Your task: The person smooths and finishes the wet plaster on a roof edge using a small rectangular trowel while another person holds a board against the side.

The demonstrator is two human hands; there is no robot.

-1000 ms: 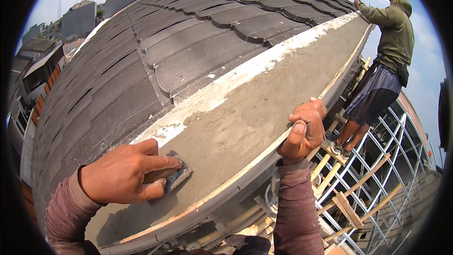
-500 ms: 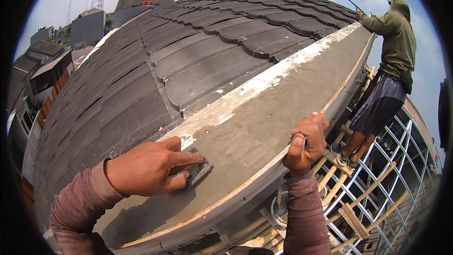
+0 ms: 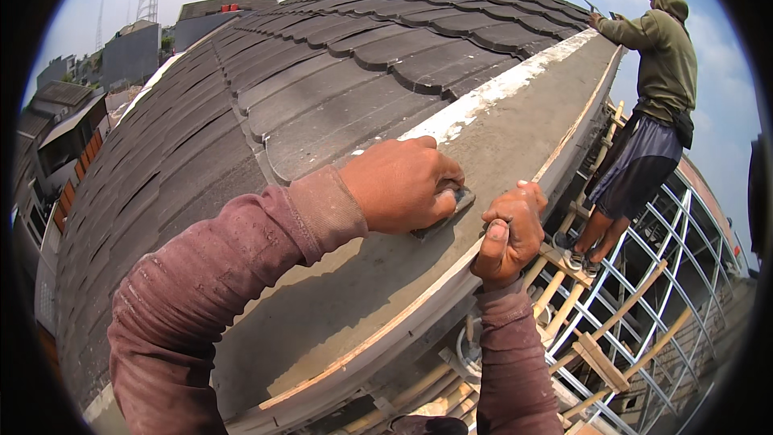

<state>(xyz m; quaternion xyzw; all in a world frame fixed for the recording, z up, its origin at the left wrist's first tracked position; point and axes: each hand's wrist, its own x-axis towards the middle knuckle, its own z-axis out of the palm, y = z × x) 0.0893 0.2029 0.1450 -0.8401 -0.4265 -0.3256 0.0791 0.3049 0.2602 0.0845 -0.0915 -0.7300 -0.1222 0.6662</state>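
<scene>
Left hand: fingers closed around small trowel, on grey mortar strip near dark roof tiles. Right hand: fingers curled at wooden edging; can't tell if gripping.

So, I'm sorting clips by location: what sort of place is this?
Probably a rooftop building site: dark roof tiles, a mortar-coated ledge, and pole scaffolding alongside.
</scene>
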